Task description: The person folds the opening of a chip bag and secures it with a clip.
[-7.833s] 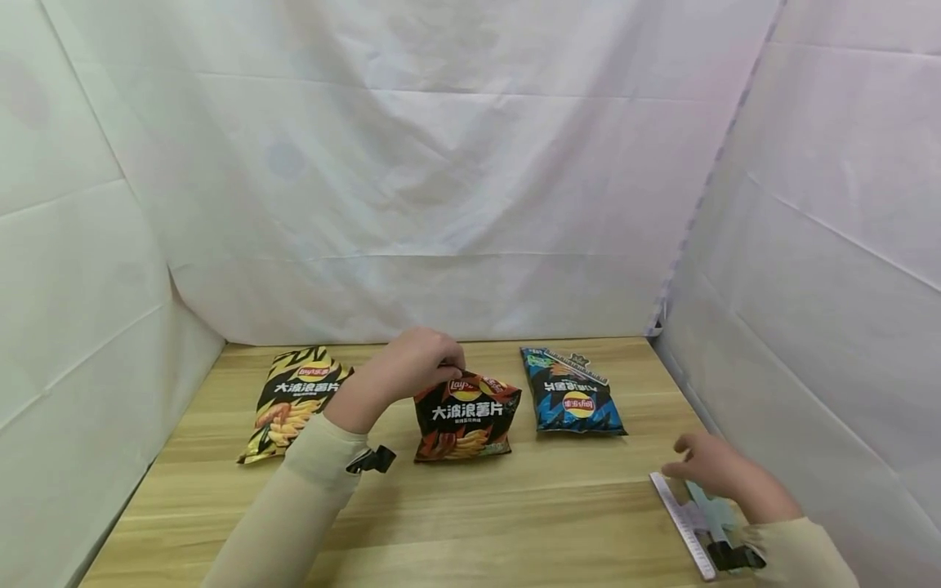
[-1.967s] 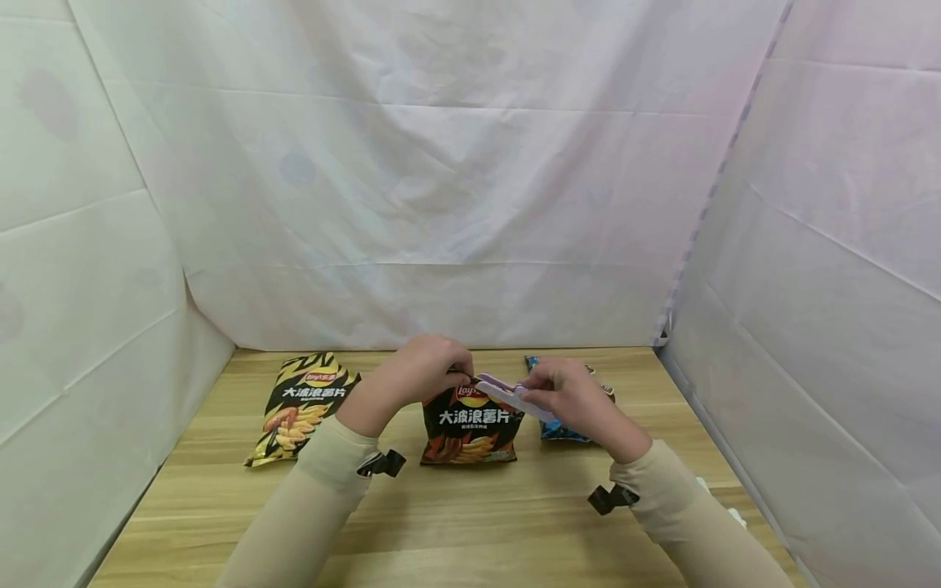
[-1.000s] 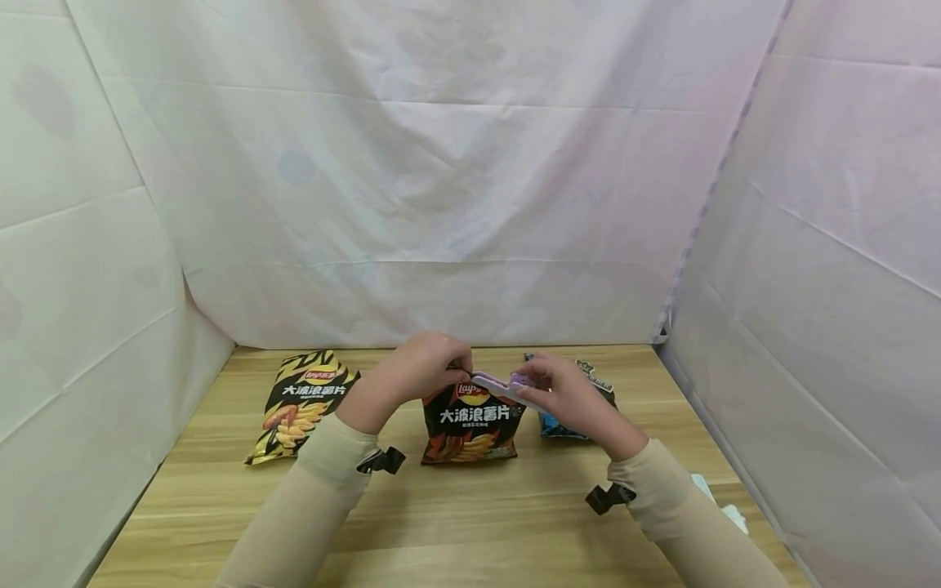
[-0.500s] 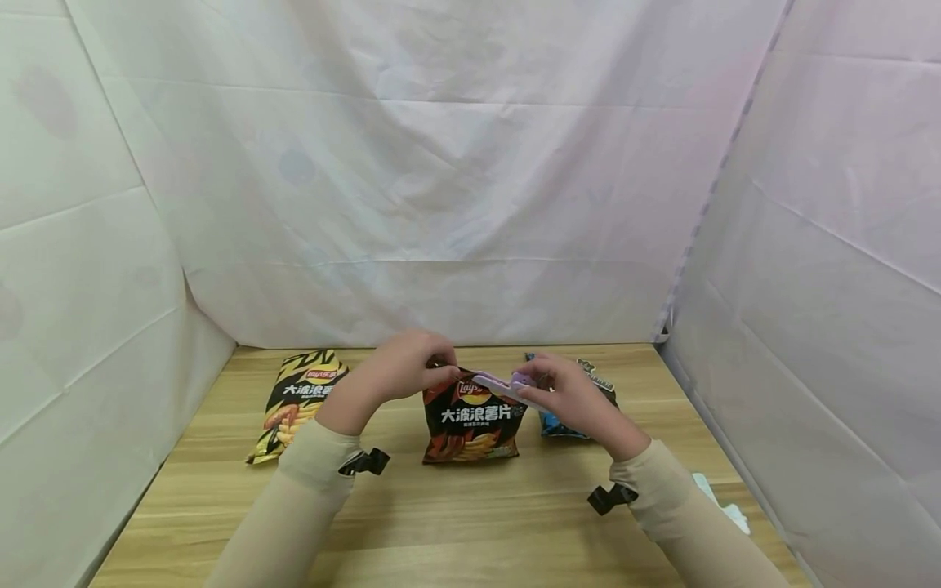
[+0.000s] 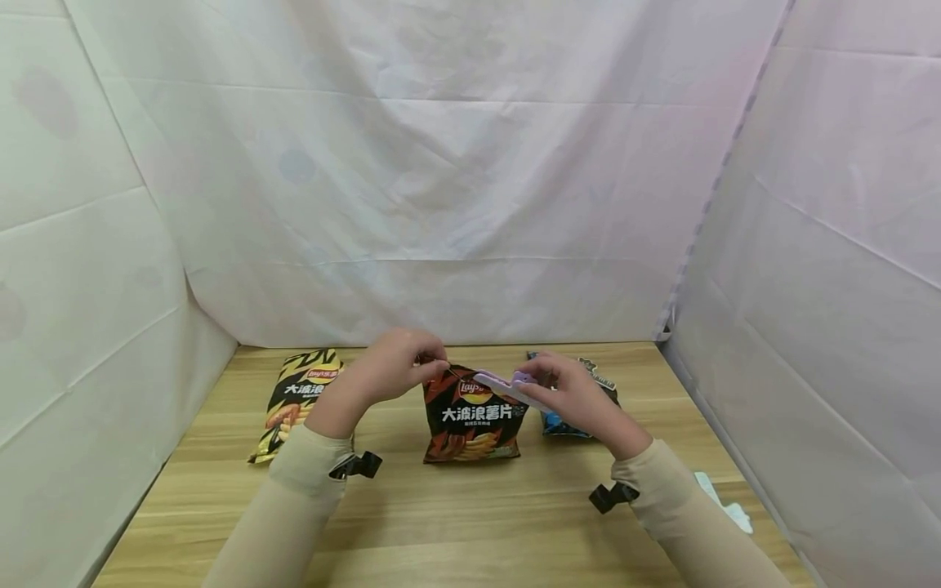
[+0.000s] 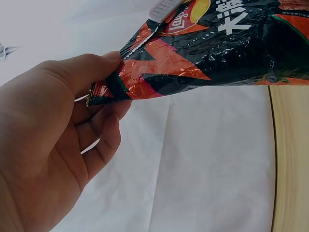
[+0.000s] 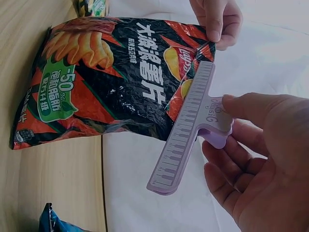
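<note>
Middle chip bag (image 5: 474, 429), corner in left hand (image 5: 385, 367), clip (image 7: 185, 128) in right hand (image 5: 577, 400)

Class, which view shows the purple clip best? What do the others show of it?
The right wrist view: the purple clip appears large, its whole piano-key bar and most of its handle visible. The head view shows it small, partly behind the right hand. The left wrist view catches only one end, on the red-and-black bag.

the person's left hand (image 5: 390, 363) pinched with its thumb opposite the fingers, the lower ones bent. the right hand (image 5: 573, 396) pinched too, thumb stretched out, fingers curled. the left forearm (image 5: 283, 514) and right forearm (image 5: 691, 514) reached forward, slanting inward, hands near each other.
</note>
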A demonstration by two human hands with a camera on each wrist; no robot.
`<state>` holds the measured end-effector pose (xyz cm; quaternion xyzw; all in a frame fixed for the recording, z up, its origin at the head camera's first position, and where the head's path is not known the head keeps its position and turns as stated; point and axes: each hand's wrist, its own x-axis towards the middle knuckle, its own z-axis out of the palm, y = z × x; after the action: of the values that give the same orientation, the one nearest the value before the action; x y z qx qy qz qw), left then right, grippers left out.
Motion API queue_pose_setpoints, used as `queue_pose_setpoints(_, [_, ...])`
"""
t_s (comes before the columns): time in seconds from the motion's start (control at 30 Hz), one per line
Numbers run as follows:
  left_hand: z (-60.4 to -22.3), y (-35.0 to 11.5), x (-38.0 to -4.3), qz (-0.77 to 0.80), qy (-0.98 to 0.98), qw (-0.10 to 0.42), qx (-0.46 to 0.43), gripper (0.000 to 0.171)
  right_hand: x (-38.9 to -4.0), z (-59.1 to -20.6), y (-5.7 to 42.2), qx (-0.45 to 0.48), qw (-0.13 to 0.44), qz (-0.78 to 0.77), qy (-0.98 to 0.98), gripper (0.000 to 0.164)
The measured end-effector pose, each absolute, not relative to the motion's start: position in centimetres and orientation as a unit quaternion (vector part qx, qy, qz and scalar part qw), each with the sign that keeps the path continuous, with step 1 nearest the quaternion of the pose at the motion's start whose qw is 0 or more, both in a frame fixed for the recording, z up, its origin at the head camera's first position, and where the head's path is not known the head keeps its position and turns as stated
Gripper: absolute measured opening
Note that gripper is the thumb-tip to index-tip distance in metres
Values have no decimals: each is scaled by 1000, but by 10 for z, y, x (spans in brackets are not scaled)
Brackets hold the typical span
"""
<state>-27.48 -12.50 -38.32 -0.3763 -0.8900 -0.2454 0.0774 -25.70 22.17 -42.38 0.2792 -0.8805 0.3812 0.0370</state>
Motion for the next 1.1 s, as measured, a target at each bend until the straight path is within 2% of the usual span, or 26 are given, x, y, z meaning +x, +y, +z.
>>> queue_pose_setpoints(0.73, [-384,-123,-274,-234,-893,89,-374,14,-256,-426,214,278,61,434,-854,8])
queue_pose_setpoints(1.1, [-383,-120,-272,-239,-897,82,-364,14,-259,-419,202,296,79,413,-858,8])
